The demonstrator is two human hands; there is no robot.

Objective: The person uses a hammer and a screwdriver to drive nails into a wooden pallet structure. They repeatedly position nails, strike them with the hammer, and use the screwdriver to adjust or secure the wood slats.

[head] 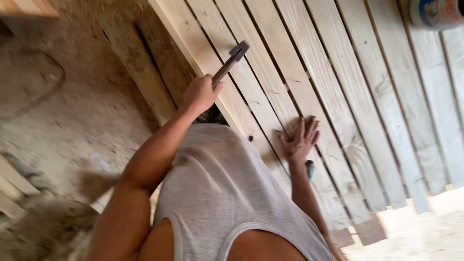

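Slats (309,87) already lie in rows. Left hand (200,92) is closed round a raised hammer (231,60) at 11 o'clock. Right hand (300,140) is spread flat, holding nothing — nailing looks unfinished.

Bare left arm bent, left hand (200,93) fisted around a dark metal hammer (231,60). Right hand (300,140) flat, 5 fingers spread, arm straight.

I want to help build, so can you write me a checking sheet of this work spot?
Surface: pale planks with gaps, on dusty ground.
Job's things: hammer.
Clutter: tub at the far corner; small dark thing, unclear.
Grips: own hands unseen; a co-worker's hammer hand grips the handle, flat hand rests on the planks.
Cables: thin dark loop, maybe a cable.
Surroundings: wood pieces at the edges.
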